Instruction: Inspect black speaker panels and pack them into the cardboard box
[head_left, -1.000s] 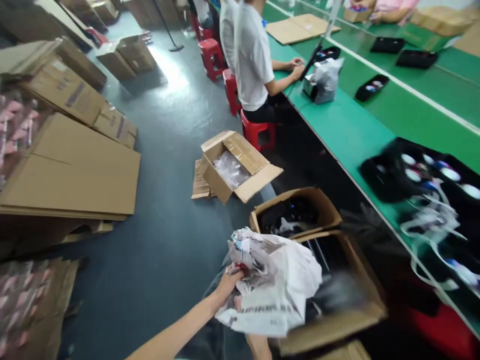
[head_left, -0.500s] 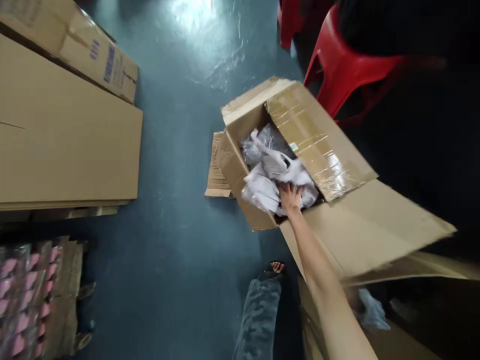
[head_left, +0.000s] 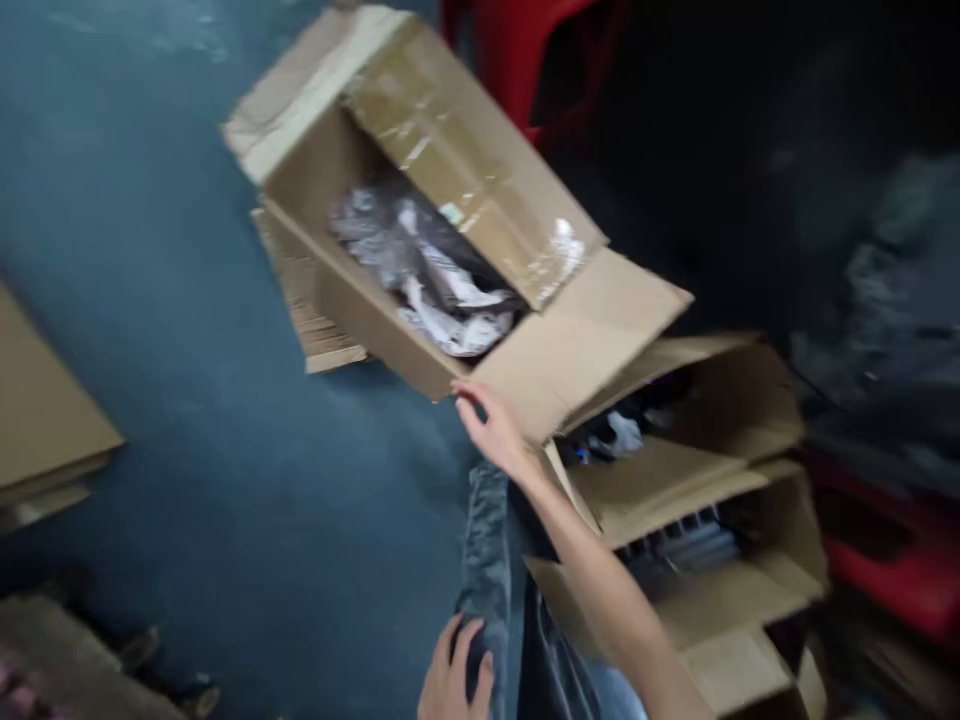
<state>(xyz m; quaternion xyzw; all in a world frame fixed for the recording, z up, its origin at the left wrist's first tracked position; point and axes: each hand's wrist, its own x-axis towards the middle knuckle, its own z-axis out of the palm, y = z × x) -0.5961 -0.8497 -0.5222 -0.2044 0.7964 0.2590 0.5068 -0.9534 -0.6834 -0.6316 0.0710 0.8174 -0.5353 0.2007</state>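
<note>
An open cardboard box (head_left: pixel 352 290) stands on the grey-blue floor, with crumpled white and clear plastic bags (head_left: pixel 427 270) inside it. My right hand (head_left: pixel 495 432) hovers at the box's near corner, beside its lower flap (head_left: pixel 577 360); the fingers are spread and hold nothing. My left hand (head_left: pixel 454 672) lies flat on my trouser leg (head_left: pixel 487 540) at the bottom edge, with nothing in it.
Two more open cardboard boxes (head_left: pixel 690 500) with dark contents sit right of my arm. A red stool (head_left: pixel 517 50) stands behind the box, and another red thing (head_left: pixel 892 570) is at the right. Flattened cardboard (head_left: pixel 45 440) lies on the left.
My right hand has let go of the white bags in the box and drawn back to the near corner. The view has shifted right, and my left hand now shows on my leg.
</note>
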